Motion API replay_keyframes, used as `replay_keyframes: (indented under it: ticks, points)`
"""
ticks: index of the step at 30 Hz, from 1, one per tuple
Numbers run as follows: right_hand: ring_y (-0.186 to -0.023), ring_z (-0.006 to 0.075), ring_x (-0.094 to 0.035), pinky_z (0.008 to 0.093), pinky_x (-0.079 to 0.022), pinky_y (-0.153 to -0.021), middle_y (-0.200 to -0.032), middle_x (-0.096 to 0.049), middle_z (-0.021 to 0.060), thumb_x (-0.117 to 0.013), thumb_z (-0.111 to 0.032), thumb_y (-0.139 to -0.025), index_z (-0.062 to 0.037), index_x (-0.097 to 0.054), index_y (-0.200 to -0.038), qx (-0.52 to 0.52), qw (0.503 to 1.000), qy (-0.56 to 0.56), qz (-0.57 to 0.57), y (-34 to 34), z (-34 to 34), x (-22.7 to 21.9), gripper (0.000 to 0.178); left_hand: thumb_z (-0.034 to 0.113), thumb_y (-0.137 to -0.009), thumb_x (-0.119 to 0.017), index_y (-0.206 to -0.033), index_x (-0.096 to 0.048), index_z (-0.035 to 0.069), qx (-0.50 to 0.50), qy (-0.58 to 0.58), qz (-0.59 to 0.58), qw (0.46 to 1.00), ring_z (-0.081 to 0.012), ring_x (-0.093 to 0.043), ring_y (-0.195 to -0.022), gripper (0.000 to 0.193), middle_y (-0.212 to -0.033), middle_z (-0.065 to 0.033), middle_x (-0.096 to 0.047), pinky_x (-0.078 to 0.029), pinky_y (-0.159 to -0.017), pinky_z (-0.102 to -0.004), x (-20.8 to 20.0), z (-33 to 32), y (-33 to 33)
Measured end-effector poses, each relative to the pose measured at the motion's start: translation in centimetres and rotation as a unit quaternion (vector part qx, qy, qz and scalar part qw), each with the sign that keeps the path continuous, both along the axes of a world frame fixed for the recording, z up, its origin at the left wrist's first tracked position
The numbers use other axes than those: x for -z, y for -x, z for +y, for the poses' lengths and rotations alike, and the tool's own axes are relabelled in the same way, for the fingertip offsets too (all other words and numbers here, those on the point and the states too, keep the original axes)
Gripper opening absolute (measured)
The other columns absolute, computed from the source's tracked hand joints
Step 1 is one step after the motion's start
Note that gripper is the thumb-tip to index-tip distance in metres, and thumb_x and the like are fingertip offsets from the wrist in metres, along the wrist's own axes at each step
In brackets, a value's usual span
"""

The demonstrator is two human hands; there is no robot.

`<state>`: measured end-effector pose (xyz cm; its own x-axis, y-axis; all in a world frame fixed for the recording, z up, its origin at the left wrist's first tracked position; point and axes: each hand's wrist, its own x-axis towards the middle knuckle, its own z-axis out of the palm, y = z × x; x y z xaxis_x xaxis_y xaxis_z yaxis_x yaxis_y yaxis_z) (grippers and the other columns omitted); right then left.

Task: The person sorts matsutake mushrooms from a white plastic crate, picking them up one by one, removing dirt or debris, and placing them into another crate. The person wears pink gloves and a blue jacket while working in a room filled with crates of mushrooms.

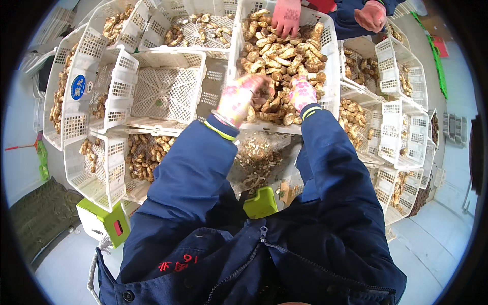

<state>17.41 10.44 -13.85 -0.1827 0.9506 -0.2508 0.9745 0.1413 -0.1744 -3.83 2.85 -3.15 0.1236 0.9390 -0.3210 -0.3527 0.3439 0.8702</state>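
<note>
A white perforated crate [335,66] in front of me is heaped with brown-and-cream mushrooms [277,56]. My left hand [241,96], in a pink-and-white flowered glove, reaches over its near left part. The fingers there are blurred against the brown mushrooms, so their grip is unclear. At the near right of the heap, my right hand [303,93] wears a matching glove. Its fingers are closed on a mushroom that sticks out beyond them. From the far side, another person's pink-gloved hand [286,18] touches the heap; that person's other gloved hand [371,16] is above the crates at right.
More white crates surround this one; a left one [162,91] shows its bare mesh bottom, while others hold mushrooms. Below the heaped crate lie scraps and dirt [259,155] on plastic sheeting. A green stool [260,203] stands between my legs, and a green-and-white box [104,221] at lower left.
</note>
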Motion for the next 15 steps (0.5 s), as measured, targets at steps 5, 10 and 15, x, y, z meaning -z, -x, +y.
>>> replay_keyframes:
  ticks: [5, 10, 15]
  points:
    - [-0.092, 0.033, -0.058, 0.0398, -0.047, -0.082, -0.098, -0.057, 0.0164, -0.063, -0.011, -0.075, -0.0049, -0.06, -0.092, 0.016, 0.981, -0.09, 0.171, -2.8, -2.2, -1.8, 0.018, 0.036, -0.094, -0.05, -0.116, -0.051, 0.002, 0.173, 0.166, -0.067, 0.969, -0.018, -0.062, -0.077, 0.041, -0.093, -0.0105, -0.063, -0.052, -0.069, -0.0296, 1.7, -1.5, -3.6]
    - [-0.09, 0.029, -0.058, 0.0383, -0.047, -0.077, -0.092, -0.057, 0.0135, -0.065, -0.015, -0.077, -0.0052, -0.061, -0.09, -0.113, 0.915, -0.136, 0.362, 1.3, -3.9, -13.6, 0.017, 0.037, -0.091, -0.055, -0.118, -0.048, 0.01, -0.009, 0.169, -0.281, 0.945, -0.0267, -0.06, -0.088, 0.039, -0.106, -0.0133, -0.054, -0.052, -0.077, -0.0376, 2.1, -0.7, -3.9]
    - [-0.099, 0.0292, -0.057, 0.039, -0.044, -0.087, -0.102, -0.061, 0.0121, -0.062, -0.021, -0.08, -0.0096, -0.064, -0.103, -0.122, 0.933, -0.252, 0.227, 0.6, 3.4, -9.6, 0.026, 0.008, -0.09, -0.051, -0.113, -0.051, 0.0, -0.138, 0.041, -0.224, 0.964, -0.0241, -0.058, -0.085, 0.024, -0.092, -0.0115, -0.057, -0.05, -0.075, -0.0375, -0.1, 0.2, -0.6]
